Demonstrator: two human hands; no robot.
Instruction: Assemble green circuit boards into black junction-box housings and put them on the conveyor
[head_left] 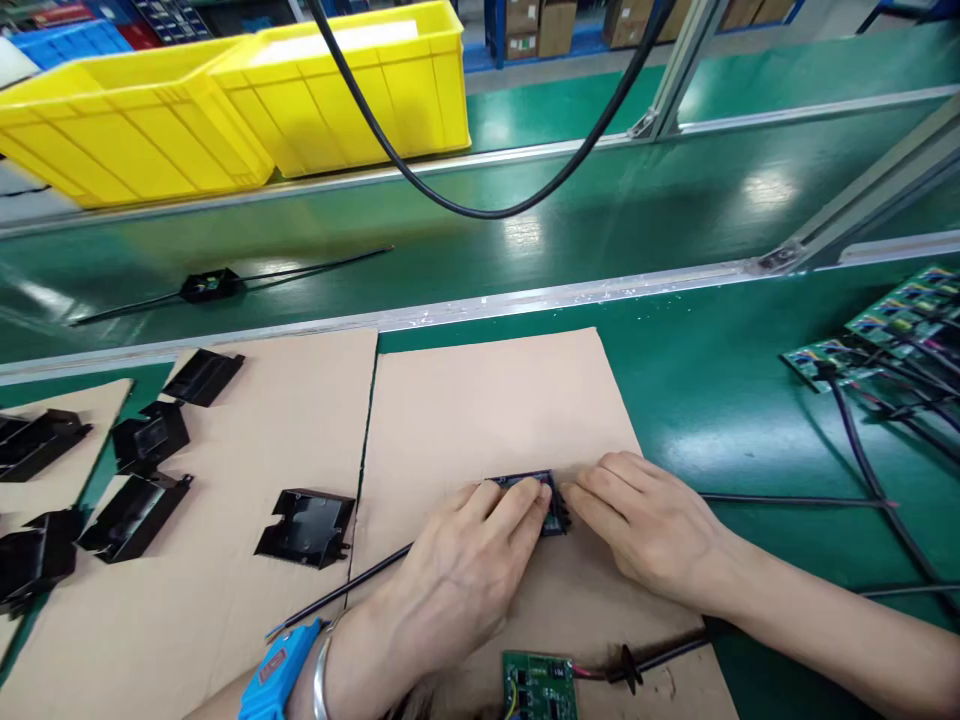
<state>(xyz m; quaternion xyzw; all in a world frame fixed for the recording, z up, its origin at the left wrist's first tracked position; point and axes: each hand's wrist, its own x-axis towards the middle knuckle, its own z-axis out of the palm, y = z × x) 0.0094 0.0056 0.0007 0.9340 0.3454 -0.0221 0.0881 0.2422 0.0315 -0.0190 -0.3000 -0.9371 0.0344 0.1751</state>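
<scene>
A small black plastic housing lies on the cardboard in front of me, mostly covered by my fingers. My left hand is closed over it, fingertips pressed into its open top. My right hand is pinched at the housing's right end, where a black cable runs out past the knuckles; the pinch point itself is hidden. Another black cable with bare wire tips comes out from under my left hand. Near me lies a green circuit board with a cable and a black grommet.
An empty black housing sits left of my hands, with several more farther left. Wired circuit boards are piled at right. On the green conveyor lies a housing with cables. Yellow bins stand behind; a cable hangs overhead.
</scene>
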